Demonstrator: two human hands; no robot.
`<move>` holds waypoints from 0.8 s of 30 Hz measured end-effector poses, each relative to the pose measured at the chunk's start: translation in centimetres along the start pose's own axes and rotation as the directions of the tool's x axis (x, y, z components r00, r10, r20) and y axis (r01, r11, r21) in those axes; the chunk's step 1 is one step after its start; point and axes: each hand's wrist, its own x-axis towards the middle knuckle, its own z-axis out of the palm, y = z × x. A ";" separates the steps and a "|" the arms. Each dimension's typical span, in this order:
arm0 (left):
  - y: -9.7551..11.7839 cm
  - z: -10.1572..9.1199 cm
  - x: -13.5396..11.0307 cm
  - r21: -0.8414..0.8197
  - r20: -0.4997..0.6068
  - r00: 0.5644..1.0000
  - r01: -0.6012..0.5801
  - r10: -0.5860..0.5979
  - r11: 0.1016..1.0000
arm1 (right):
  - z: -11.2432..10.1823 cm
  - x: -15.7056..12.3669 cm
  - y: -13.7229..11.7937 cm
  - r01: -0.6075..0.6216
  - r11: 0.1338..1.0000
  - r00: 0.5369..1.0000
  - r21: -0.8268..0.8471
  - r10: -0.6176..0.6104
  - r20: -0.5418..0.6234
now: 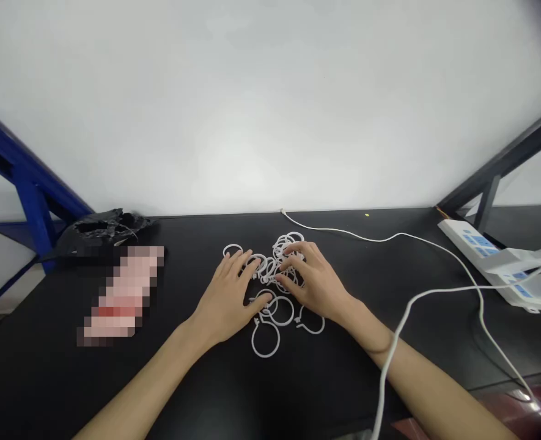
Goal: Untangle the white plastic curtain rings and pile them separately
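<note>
White cable over the right forearm, thin rings under both hands

White rings (269, 276) lie on a black tabletop (316, 385), heaped beneath the right fingers and scattered just below the left thumb, with one lying beyond the left fingertips. Past the fingers, the table meets a pale, blank wall (252, 122). A blue frame (27, 177) slants up far left of the left fingers, a dark grey one far right of the right.

The rings are slim and smooth, several with small clasp ends; at least one gapes like a hook. Left of the left fingers lie a pink and red patch, too blurred to name, and a crumpled, shiny black bag (103, 226). Well right of the right fingers sits a white power strip (481, 250) with blue sockets. The cable (382, 391) curves over the forearm.

The left hand (228, 293) is palm down, fingers loosely spread, thumb held wide. The right hand (318, 284) arches, fingers curled and narrow over the heap; whether they pinch a ring, I cannot tell.
</note>
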 end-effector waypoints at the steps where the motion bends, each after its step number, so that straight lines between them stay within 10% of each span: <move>1: 0.0 0.0 0.1 -0.009 -0.003 1.000 -0.004 0.004 1.000 | 0.0 0.0 0.1 -0.008 1.000 1.000 -0.001 0.008 -0.012; 12: -0.8 -2.2 0.9 -0.163 -0.064 0.987 0.133 -0.145 0.978 | 0.1 0.2 0.7 -0.107 0.994 0.986 0.029 0.110 -0.123; 24: -5.4 -2.2 1.0 0.091 -0.142 0.915 0.391 -0.377 0.916 | 0.8 0.0 1.0 -0.179 0.981 0.972 0.073 0.187 -0.139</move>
